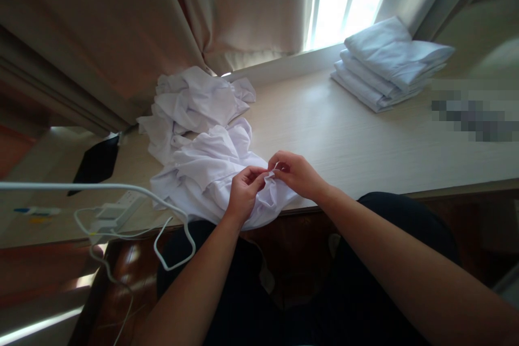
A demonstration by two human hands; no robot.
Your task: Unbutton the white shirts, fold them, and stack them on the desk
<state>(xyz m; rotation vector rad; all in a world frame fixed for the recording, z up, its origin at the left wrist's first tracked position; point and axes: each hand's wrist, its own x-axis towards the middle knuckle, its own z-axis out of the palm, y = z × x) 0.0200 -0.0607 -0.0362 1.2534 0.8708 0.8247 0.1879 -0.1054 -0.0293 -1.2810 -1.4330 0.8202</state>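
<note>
White cloth (211,165) at the table's (308,124) near edge, and both hands are on it!
Left hand (252,179) pinches a fold between thumb and fingers, right hand (277,168) nips the fabric just beside it, and the rumpled cloth spills over that near edge. Right behind, a second white heap (198,100) sits toward the far edge, by the curtain (247,5). Over right, a folded white stack (389,67) near the far edge; out left, a white adapter (106,216) close to the near edge.
</note>
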